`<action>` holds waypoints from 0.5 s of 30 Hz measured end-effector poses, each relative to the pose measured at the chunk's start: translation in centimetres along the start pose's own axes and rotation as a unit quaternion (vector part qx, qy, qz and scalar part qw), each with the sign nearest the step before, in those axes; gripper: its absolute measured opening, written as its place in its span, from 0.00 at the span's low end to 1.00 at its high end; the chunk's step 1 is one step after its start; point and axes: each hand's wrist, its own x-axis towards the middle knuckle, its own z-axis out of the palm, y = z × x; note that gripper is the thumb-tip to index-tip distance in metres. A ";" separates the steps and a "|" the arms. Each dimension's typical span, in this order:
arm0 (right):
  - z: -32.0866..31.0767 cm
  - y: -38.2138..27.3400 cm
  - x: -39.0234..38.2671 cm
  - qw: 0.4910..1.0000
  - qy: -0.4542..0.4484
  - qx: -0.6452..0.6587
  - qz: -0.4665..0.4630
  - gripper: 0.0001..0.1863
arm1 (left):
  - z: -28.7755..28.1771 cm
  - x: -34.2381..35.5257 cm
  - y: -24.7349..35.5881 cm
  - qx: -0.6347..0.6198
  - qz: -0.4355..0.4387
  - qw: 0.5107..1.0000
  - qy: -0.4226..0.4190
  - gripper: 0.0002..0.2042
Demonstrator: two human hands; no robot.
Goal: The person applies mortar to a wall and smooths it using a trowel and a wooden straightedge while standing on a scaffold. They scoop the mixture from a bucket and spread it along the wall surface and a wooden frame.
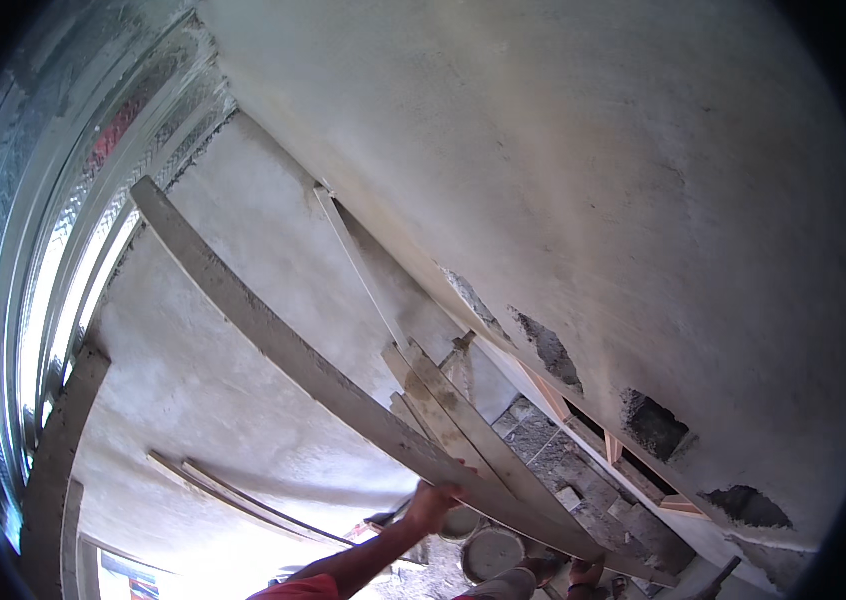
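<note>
Window [3, 300]: shiny metal frame, far left of the plank, bright light coming through.
Plank [283, 345]: long grey board, wet cement on it, leaning up across the wall [593, 180]. Its top end is near the window, its low end is down by the buckets.
Left hand [433, 505]: wrapped around the plank's lower edge, just past its middle. The arm comes up from the bottom edge.
Short boards [463, 420]: stacked against the plank, just right of the hand, touching it.
Right hand [585, 572]: low, near the plank's bottom end. I cannot tell if it grips anything.
Bucket [491, 552]: round, under the plank, between the two hands.
Holes [653, 425]: rough broken spots in the wall, right of the plank.
Risk: the plank looks long and heavy. One hand near the low part may not steady it, so the top could swing and hit the window.
Risk: wet cement may make the grip slip, and the plank could drop on the bucket.
</note>
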 end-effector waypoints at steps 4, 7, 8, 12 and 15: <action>1.0 -0.8 -4.1 0.973 0.060 0.177 0.137 0.33 | -2.1 0.6 3.5 -0.019 0.002 1.000 -0.006 0.33; 1.7 -2.7 -2.3 0.993 0.040 0.108 0.004 0.28 | -4.9 1.2 4.5 -0.041 0.012 0.999 -0.028 0.33; 1.0 -3.4 -0.9 0.994 0.033 0.091 -0.050 0.27 | -5.3 1.7 4.7 -0.035 0.013 0.999 -0.033 0.32; 1.9 -1.7 1.7 0.990 -0.008 0.013 -0.139 0.26 | -7.0 4.6 5.0 -0.067 0.076 0.994 -0.052 0.28; 6.1 0.8 1.8 0.974 -0.038 -0.104 -0.197 0.25 | -5.6 6.3 5.6 -0.066 0.149 0.986 0.027 0.21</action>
